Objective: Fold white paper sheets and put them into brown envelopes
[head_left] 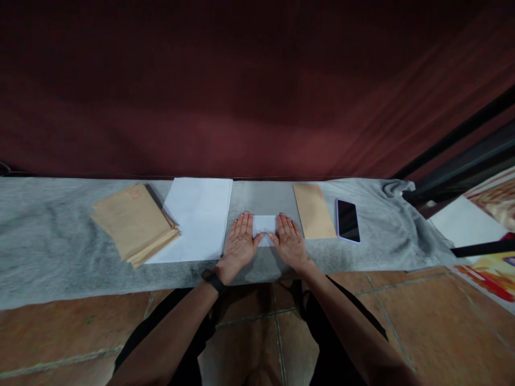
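Observation:
A small folded white paper [264,224] lies on the grey cloth-covered table [60,236] straight ahead of me. My left hand [238,244] lies flat on its left end, fingers stretched out. My right hand [288,241] lies flat on its right end in the same way. Both thumbs meet near the paper's front edge. A dark band sits on my left wrist.
A stack of brown envelopes [134,222] sits at the left, beside a stack of white sheets [197,217]. One brown envelope [314,210] and a dark phone [347,220] lie to the right. A dark red curtain hangs behind. Tiled floor lies below.

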Demonstrator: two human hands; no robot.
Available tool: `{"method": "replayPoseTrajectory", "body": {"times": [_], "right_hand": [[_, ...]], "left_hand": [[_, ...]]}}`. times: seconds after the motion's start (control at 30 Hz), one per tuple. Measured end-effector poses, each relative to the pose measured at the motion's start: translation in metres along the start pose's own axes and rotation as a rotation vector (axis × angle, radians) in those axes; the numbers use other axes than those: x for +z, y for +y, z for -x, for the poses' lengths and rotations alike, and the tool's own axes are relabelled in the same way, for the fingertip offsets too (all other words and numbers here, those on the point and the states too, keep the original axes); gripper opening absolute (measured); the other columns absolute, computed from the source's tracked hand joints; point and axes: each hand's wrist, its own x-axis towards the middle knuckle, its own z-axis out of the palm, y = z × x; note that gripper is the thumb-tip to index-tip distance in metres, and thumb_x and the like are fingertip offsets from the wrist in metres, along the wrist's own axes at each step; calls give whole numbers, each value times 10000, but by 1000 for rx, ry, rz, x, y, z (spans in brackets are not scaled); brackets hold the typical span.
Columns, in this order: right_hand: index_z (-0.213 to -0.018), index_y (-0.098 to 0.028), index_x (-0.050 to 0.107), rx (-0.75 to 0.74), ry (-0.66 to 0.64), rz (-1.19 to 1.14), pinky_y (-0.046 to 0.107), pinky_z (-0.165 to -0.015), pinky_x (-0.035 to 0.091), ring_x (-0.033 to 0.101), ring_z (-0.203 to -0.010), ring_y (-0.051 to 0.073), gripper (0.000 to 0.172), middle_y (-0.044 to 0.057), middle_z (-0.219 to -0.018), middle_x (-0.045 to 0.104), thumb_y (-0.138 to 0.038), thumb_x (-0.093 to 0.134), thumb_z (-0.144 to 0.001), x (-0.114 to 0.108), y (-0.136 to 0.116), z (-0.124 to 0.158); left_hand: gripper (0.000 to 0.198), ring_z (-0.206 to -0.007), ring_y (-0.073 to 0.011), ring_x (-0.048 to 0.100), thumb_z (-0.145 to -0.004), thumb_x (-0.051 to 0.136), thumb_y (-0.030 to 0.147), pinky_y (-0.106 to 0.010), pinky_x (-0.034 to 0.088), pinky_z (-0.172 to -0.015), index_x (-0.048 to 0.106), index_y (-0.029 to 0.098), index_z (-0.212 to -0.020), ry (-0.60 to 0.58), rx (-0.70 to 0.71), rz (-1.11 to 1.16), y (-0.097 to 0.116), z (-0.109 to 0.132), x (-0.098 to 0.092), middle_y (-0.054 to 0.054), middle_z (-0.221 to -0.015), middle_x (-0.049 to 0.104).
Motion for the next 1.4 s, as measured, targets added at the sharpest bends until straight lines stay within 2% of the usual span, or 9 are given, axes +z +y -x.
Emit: {"method": "replayPoseTrajectory", "body": {"times": [0.23,0.37,0.5,0.63,0.83,1.07,1.27,1.4], "right_hand": [[-1571,-42,304,16,49,59,498,-1202,286,339,-1489,312,682,212,-1603,364,-489,344,-1057,5,9,8],[-1584,-50,270,50,72,21,531,-1210,271,311,-1504,318,639,212,-1622,326,-431,303,-1072,1,6,12],[-1607,-87,208,-21,-22,-119,501,-1232,267,222,-1546,267,621,169,-1659,259,-415,226,-1081,-7,-12,14],[-1616,-102,175,-68,-133,-203,469,-1251,249,221,-1548,224,648,149,-1659,271,-464,170,-1078,-8,-30,21],[-1602,-68,223,-101,-119,-112,459,-1255,226,241,-1541,236,672,174,-1647,288,-480,192,-1072,-5,-26,31],[-1569,-46,313,-154,-66,-5,464,-1245,230,233,-1542,260,657,181,-1646,285,-471,224,-1075,-4,-9,35],[-1577,-41,290,-118,-24,54,489,-1226,249,273,-1526,286,652,198,-1634,300,-454,248,-1074,-1,-6,35],[-1570,-30,302,-64,-39,83,484,-1228,227,287,-1520,287,649,201,-1627,310,-439,215,-1074,0,-11,33]], "left_hand": [[704,-1547,-295,208,-1029,318,468,-471,169,-1273,293,2,-1556,-2,-26,-202,2,5,-3,-200,-1644,268],[641,-1560,-265,154,-1035,302,361,-473,141,-1284,251,12,-1571,44,50,-226,11,8,-8,-178,-1661,232],[619,-1559,-254,157,-1015,329,286,-473,185,-1277,245,44,-1578,33,213,-180,22,18,-3,-155,-1668,235],[642,-1545,-277,208,-975,349,204,-475,233,-1259,225,5,-1572,-27,315,-148,32,31,7,-208,-1651,247],[694,-1555,-276,166,-951,370,203,-493,205,-1263,166,27,-1590,-48,307,-93,31,38,8,-207,-1660,216],[653,-1555,-261,178,-986,376,303,-472,196,-1266,244,54,-1574,-20,259,-62,29,40,12,-182,-1659,248],[625,-1552,-269,192,-1009,355,367,-470,156,-1275,321,61,-1552,-22,234,-104,32,40,14,-178,-1654,262],[625,-1546,-286,205,-1015,339,375,-467,155,-1270,334,52,-1550,-36,232,-146,34,40,10,-188,-1648,270]]}}
